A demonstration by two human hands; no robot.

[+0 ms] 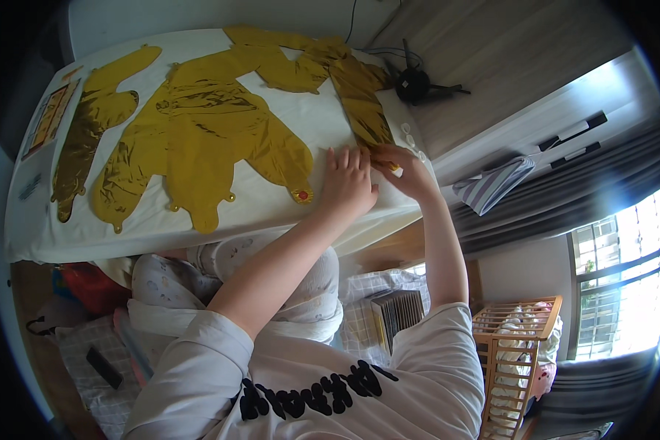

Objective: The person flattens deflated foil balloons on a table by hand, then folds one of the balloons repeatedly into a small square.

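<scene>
Several flat, uninflated gold foil balloons lie on a white-covered surface. My right hand (405,171) pinches the near end of a long gold foil balloon (357,100) by the right edge, and a small white piece (397,171) shows under its fingers. Beside it my left hand (348,181) rests on the white cover, fingers stretched forward, their tips close to that foil end. Left of this hand spreads a wide gold foil balloon (205,139) with a red dot on one tip. A narrower gold foil balloon (88,136) lies farther left.
Small white rings (408,136) sit along the right edge. Behind them stands a black object with thin legs (412,84). A framed picture (51,117) lies at the far left. Below are a dark phone-like slab (104,367) and a wooden crib (517,352).
</scene>
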